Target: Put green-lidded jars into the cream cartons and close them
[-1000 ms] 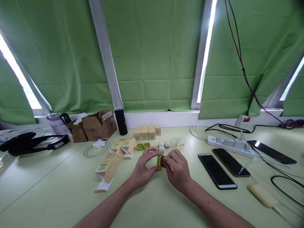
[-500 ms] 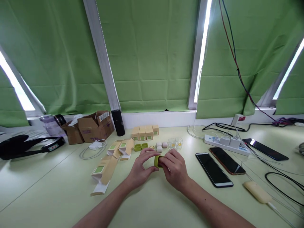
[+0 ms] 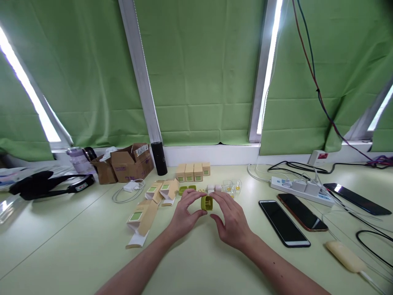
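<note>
My left hand [image 3: 184, 213] pinches a small olive-green square case [image 3: 206, 203] between thumb and fingers, its hollow side turned toward me with an inner post showing. At its right is my right hand [image 3: 231, 219], thumb and fingers apart; the fingertips are close to the case's top edge, and I cannot tell if they touch it. Just beyond stand more green square cases [image 3: 187, 189], small white pieces [image 3: 214, 188] partly hidden by my right hand, and clear cups [image 3: 232, 187] with yellow bits inside. Small yellowish pieces [image 3: 201, 190] lie between them.
Opened kraft boxes [image 3: 143, 217] lie to the left, and closed ones [image 3: 189, 172] stand in a row behind. Cardboard carton [image 3: 132, 164], black cylinder [image 3: 159, 158] and white cable [image 3: 131, 186] are farther back left. Phones [image 3: 284, 223], a power strip [image 3: 302, 190] and cables occupy the right.
My right fingers have come out of the green case and spread apart. The case has turned so its hollow side faces me. The view has shifted slightly left.
</note>
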The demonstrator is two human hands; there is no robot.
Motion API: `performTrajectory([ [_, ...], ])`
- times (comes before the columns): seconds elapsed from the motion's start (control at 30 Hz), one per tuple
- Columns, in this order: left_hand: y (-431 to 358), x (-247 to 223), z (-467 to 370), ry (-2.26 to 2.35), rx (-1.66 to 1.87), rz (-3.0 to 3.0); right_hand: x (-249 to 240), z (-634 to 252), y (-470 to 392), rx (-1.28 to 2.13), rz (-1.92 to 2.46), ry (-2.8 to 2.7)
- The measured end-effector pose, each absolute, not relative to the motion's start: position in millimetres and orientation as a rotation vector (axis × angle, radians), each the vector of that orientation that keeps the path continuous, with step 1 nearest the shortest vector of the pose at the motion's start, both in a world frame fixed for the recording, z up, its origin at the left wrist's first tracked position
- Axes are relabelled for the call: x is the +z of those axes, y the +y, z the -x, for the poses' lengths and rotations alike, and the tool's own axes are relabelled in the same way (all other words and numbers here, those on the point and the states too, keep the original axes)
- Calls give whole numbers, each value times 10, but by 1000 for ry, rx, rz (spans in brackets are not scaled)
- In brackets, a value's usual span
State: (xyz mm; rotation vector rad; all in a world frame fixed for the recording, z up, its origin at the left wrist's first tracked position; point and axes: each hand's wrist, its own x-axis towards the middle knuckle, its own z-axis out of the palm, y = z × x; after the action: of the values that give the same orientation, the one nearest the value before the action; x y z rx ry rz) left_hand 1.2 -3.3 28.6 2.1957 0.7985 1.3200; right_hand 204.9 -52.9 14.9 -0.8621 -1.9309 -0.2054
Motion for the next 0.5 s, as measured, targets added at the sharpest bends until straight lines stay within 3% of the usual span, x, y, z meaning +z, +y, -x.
performTrajectory([
  [0.3, -91, 291, -44, 781, 1348, -2203, 3, -1999, -460, 128, 907, -1741],
  [0.5, -82, 282, -48, 1002, 1335, -2115, -8, -1965, -447, 313, 875, -1616],
])
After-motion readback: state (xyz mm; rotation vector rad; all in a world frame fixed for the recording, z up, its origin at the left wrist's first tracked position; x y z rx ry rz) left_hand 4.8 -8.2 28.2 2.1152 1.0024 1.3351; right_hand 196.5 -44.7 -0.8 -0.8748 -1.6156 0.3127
